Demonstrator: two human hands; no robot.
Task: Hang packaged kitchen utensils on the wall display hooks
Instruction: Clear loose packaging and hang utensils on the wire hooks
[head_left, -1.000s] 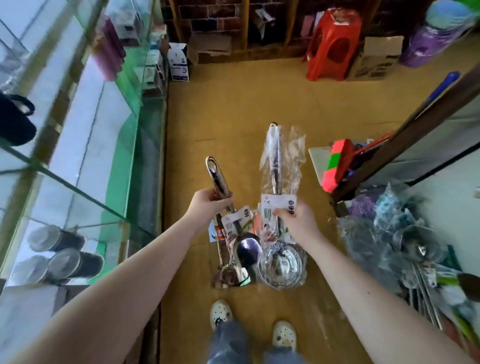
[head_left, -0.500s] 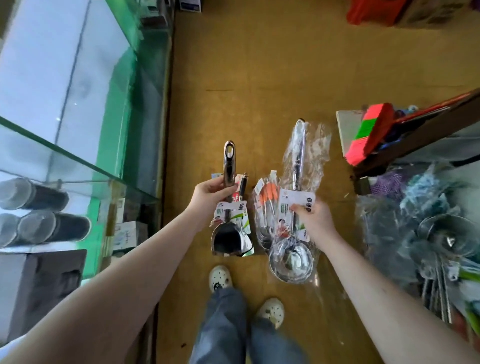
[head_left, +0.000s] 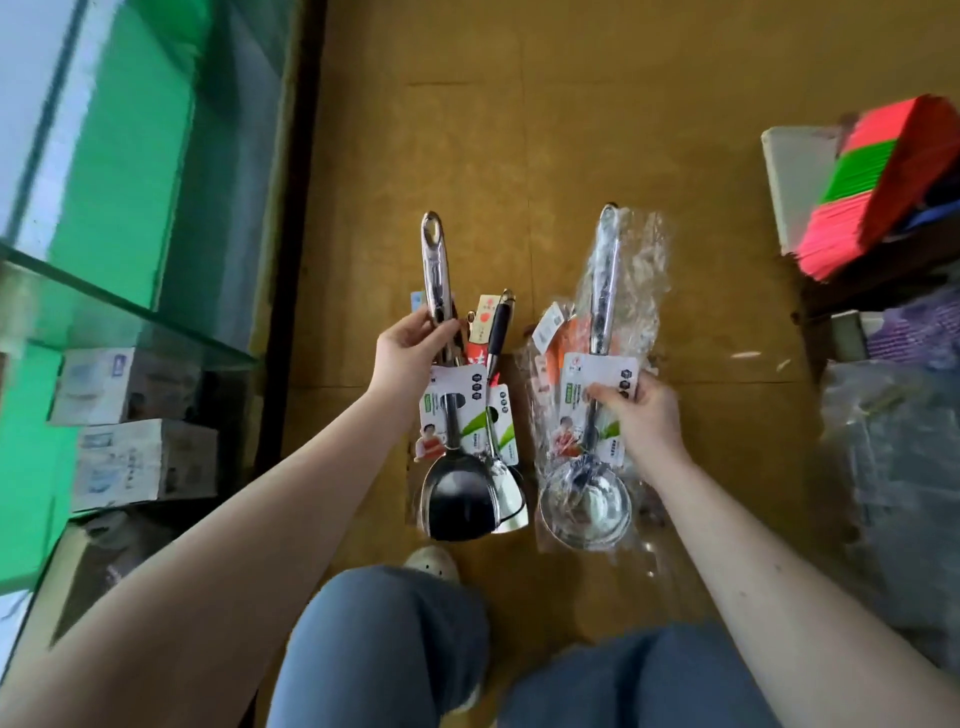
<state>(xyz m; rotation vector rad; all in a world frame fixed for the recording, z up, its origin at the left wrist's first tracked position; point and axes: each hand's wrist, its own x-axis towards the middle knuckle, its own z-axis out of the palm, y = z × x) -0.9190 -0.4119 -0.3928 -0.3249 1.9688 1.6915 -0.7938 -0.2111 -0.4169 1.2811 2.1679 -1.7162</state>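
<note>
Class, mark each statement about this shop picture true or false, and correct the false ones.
1. The left hand grips a steel spatula by its handle. True.
2. The right hand is empty. False: it holds a ladle in a clear bag.
3. The ladle's bowl lies nearer the person than its handle. True.
4. The utensils hang on wall hooks. False: both are held above the floor.

Bare forearms, no sleeves; blue-grey trousers (head_left: 395, 639); white perforated clog (head_left: 434, 564)
</note>
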